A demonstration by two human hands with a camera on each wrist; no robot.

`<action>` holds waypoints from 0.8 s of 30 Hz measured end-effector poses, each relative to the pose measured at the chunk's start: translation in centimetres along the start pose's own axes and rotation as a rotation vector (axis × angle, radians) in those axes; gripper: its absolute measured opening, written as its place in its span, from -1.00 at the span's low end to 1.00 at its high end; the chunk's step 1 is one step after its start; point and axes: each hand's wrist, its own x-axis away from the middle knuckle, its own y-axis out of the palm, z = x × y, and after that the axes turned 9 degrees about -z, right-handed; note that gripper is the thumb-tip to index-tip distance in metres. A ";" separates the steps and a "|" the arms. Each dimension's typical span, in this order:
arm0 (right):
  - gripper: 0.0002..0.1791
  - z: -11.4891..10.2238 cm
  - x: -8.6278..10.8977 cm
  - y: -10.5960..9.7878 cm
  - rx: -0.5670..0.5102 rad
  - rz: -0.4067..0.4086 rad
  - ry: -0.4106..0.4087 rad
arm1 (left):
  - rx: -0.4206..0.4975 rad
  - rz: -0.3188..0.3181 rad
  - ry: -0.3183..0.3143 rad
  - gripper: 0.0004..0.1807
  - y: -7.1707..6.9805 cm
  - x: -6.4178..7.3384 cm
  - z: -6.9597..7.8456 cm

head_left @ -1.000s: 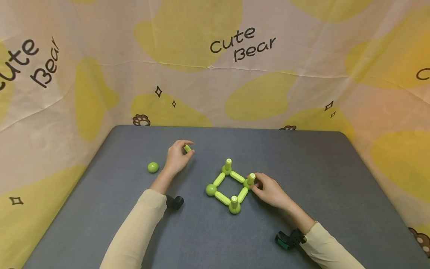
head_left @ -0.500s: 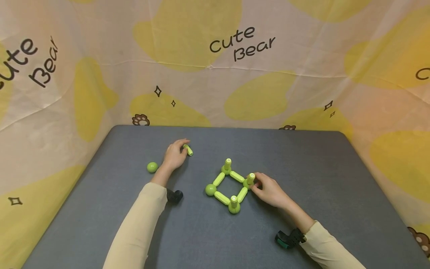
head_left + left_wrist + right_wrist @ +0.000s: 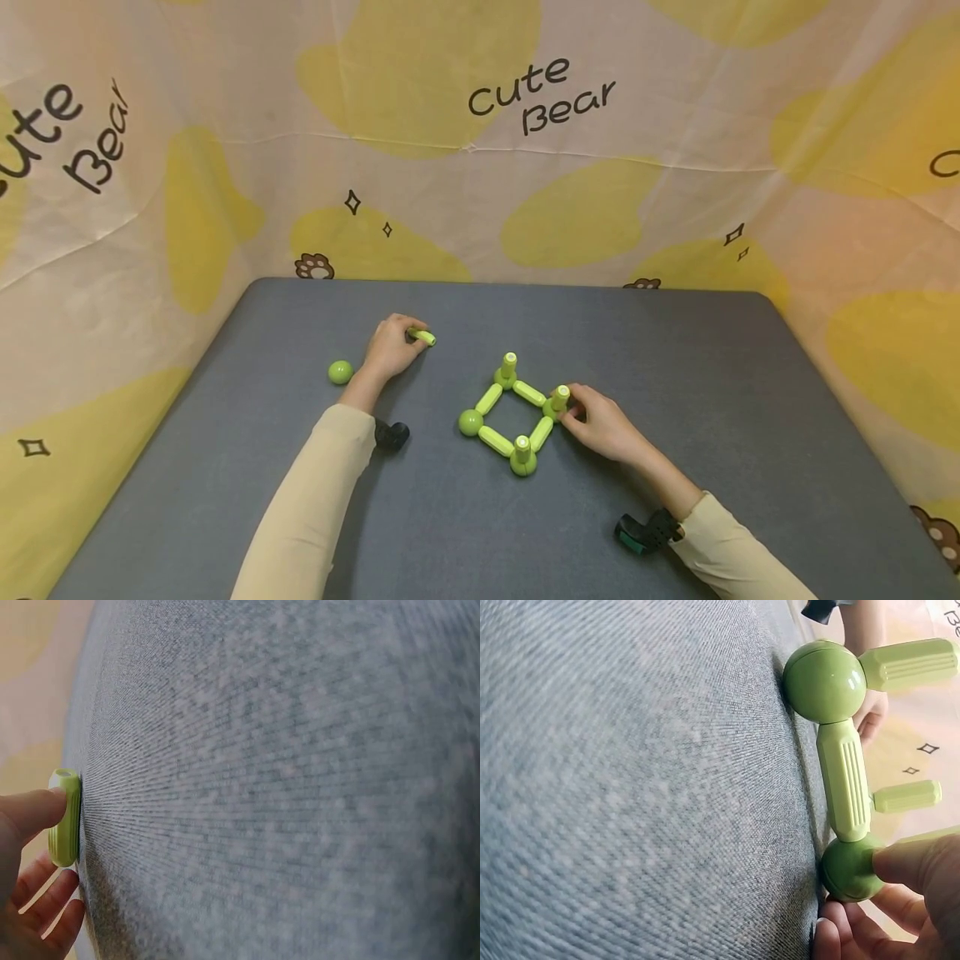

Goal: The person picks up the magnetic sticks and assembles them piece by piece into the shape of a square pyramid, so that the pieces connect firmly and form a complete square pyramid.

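Note:
In the head view my left hand (image 3: 392, 345) pinches a light green stick (image 3: 422, 337) at the back left of the table; the left wrist view shows the thumb (image 3: 37, 810) on the ridged stick. Nearer the middle, a square frame of green sticks (image 3: 497, 442) and balls lies flat, with three of its corners bearing upright sticks. My right hand (image 3: 603, 427) grips the ball (image 3: 552, 409) at the frame's right corner. The left corner ball (image 3: 471, 422) carries no upright. In the right wrist view, thumb and fingers hold the corner ball (image 3: 849, 871).
A loose green ball (image 3: 341, 372) lies left of my left wrist. The grey table (image 3: 637, 342) ends at a patterned cloth wall (image 3: 420, 192) at the back and sides. Black wrist devices (image 3: 645, 533) are worn on both arms.
My left hand shifted a little left, then its fingers turned the stick to lie more sideways, pointing right. The right hand and the frame have stayed in place.

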 end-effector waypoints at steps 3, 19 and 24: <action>-0.72 0.0 0.0 0.0 0.005 0.007 -0.005 | -0.007 0.014 -0.013 -0.73 0.0 0.0 0.0; -0.72 0.0 0.0 0.0 0.019 0.004 0.001 | -0.025 -0.025 -0.051 -0.73 0.0 0.3 -0.1; -0.72 -0.1 0.0 0.1 0.026 0.003 0.002 | -0.026 -0.021 -0.046 -0.73 0.0 0.4 0.0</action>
